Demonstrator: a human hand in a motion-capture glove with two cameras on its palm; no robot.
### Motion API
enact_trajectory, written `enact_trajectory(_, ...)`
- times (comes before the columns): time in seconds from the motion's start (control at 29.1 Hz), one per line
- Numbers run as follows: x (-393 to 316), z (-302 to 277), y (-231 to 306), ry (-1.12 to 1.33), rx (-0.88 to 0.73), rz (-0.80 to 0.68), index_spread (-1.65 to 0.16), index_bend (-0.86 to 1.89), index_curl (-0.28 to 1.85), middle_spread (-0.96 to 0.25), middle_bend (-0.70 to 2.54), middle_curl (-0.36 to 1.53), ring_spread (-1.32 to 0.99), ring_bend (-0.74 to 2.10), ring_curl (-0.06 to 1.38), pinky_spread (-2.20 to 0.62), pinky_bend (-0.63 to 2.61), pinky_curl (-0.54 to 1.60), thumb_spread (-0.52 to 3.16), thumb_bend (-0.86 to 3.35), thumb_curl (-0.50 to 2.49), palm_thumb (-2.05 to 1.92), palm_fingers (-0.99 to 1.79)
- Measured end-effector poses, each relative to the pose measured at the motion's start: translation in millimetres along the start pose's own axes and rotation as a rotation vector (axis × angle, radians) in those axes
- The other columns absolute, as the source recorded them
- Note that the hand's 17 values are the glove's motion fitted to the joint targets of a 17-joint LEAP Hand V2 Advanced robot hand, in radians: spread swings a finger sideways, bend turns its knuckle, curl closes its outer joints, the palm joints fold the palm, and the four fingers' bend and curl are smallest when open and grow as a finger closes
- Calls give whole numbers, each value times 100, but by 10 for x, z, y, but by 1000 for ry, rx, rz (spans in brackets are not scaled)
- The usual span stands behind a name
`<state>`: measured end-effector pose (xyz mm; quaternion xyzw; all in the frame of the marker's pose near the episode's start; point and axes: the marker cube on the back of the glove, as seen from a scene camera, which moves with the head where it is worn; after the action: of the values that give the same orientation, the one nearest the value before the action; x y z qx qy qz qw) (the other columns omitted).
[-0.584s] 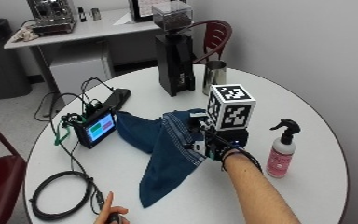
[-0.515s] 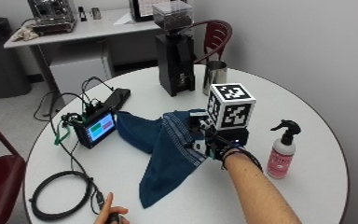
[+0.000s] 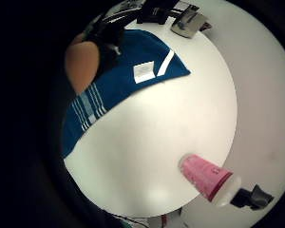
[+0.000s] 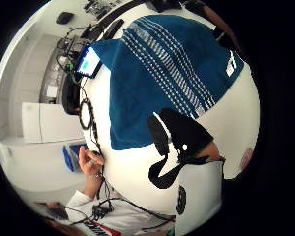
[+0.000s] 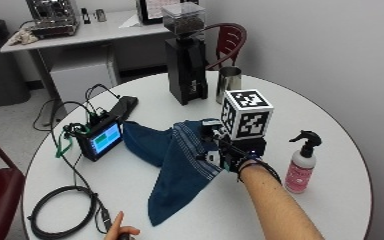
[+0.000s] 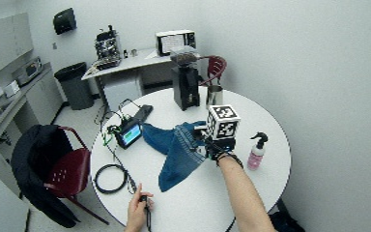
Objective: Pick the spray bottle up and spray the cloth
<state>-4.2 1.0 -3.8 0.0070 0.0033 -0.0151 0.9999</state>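
hovering over the blue striped cloth (image 5: pixel 179 165) mid-table, gloved right hand (image 5: pixel 235 152) holds nothing; can't tell finger state. pink spray bottle (image 5: pixel 300 164) stands upright near table's right edge, apart from hand. best reach sideways, wrap bottle's body, forefinger on trigger.

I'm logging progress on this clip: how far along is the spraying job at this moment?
Barely begun. Done: the blue striped cloth lies spread on the round white table. In hand: nothing; the black-gloved right hand is at the cloth's edge, and whether it touches the cloth is unclear. Left: the pink spray bottle with the black trigger stands untouched, apart from the hand; it must be picked up and sprayed at the cloth.
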Motion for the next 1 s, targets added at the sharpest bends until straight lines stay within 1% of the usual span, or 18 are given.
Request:
enact_trajectory(0.24,-39,-38,3,26,-1,-11,-38,9,12,-5,44,29,-1,48,27,19,46,28,107,19,19,56,56)
enact_trajectory(0.41,-157,-39,162,3,-17,-51,-38,11,13,-5,43,31,0,47,28,19,45,29,109,16,21,57,57)
enact_trajectory(0.62,-391,-133,705,-44,36,-159,-38,13,16,-5,42,32,1,40,28,19,45,30,112,12,22,59,54)
enact_trajectory(0.76,-437,-250,1140,-138,113,-225,-38,14,18,-5,40,33,1,38,28,19,44,30,112,10,23,60,55)
enact_trajectory(1.0,-292,-381,1554,-342,226,-273,-38,13,19,-4,38,34,1,36,28,19,41,31,113,6,25,61,57)
